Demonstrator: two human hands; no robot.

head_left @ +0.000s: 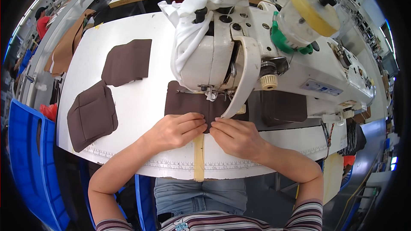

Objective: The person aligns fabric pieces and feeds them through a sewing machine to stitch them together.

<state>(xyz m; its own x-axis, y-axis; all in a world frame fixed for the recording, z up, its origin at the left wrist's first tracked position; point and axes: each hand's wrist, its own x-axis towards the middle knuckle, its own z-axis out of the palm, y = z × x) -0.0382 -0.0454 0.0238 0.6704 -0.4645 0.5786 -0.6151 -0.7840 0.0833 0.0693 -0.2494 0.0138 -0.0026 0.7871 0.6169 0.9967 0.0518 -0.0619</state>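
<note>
A dark brown fabric piece (185,104) lies flat on the white table under the needle area (209,93) of a sewing machine (203,62). A seam line runs down its middle. My left hand (176,131) pinches its near edge just left of that seam. On the other side of the seam, my right hand (236,138) grips the same edge, thumb and fingers pressed together. The fingertips of both hands are close to each other, a short way in front of the needle. The machine head hides the fabric's far side.
To the left lie a sewn brown piece (92,115) and a flat brown piece (127,63). A brown stack (283,108) sits right, below the machine arm. A blue crate (32,158) stands beyond the table's left edge. Yellow tape (199,158) crosses the printed ruler (162,164).
</note>
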